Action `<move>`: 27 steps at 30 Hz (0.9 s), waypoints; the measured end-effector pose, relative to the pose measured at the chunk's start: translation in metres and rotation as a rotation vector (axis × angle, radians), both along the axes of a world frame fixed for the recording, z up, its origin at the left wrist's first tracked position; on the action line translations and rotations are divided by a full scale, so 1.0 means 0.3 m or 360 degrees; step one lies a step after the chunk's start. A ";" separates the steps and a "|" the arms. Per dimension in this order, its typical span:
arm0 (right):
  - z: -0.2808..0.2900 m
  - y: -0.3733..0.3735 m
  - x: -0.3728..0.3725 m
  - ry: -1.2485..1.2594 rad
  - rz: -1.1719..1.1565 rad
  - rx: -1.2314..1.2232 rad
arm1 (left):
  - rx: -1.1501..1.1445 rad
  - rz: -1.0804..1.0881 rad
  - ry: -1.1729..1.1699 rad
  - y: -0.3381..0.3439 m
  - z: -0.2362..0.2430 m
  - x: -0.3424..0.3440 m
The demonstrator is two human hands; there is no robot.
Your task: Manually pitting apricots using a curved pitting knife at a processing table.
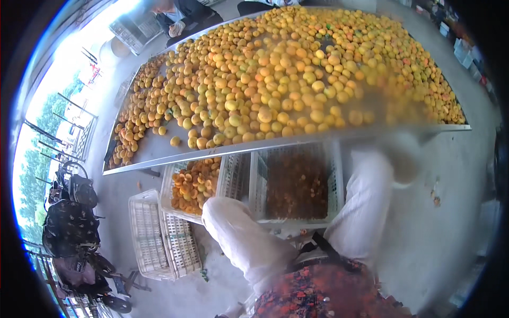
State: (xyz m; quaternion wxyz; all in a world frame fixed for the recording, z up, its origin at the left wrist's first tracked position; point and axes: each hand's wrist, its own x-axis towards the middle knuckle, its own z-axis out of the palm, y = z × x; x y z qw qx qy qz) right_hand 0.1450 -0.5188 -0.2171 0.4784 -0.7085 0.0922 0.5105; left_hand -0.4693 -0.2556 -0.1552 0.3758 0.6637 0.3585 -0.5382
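Neither of my hands can be made out in the head view. Before me stands a wide metal-edged table point(212, 152) heaped with yellow-orange apricots point(233, 100). Under its near edge, a white plastic crate point(186, 213) holds split orange apricot pieces point(195, 185). To the right of it, between my legs, sits another white crate point(337, 183) with small dark brown bits point(297, 188), too blurred to name surely. My knees, in pale trousers point(238, 233), reach towards the table. A blurred patch hides part of the fruit at the right.
White slatted crates point(151, 233) stand on the floor to the left. Farther left is a parked vehicle with a dark cover point(71, 228). Across the table, a person with a gloved hand point(176, 27) sits beside a grey crate point(135, 32). Containers point(464, 53) line the far right.
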 end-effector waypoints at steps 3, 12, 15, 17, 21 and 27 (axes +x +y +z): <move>0.020 -0.071 0.016 -0.0012 -0.0023 -0.0069 | 0.0090 0.0131 -0.0253 0.091 0.034 0.262; 0.090 -0.754 -0.584 0.0224 -0.0573 -0.0466 | 0.0028 0.0139 -0.0763 0.222 0.167 0.733; 0.082 -0.741 -0.545 0.0224 -0.0253 -0.0592 | 0.0246 0.0346 -0.1029 0.300 0.240 0.876; 0.163 -0.699 -0.470 0.0105 -0.0041 -0.0625 | 0.0419 0.0583 -0.1194 0.431 0.289 0.950; 0.244 -0.668 -0.118 -0.0595 -0.0348 -0.0317 | 0.0869 0.1079 -0.1556 1.097 0.606 0.819; 0.664 -0.106 0.176 -0.1451 -0.0787 0.0330 | 0.1364 0.1646 -0.2078 1.255 0.702 0.698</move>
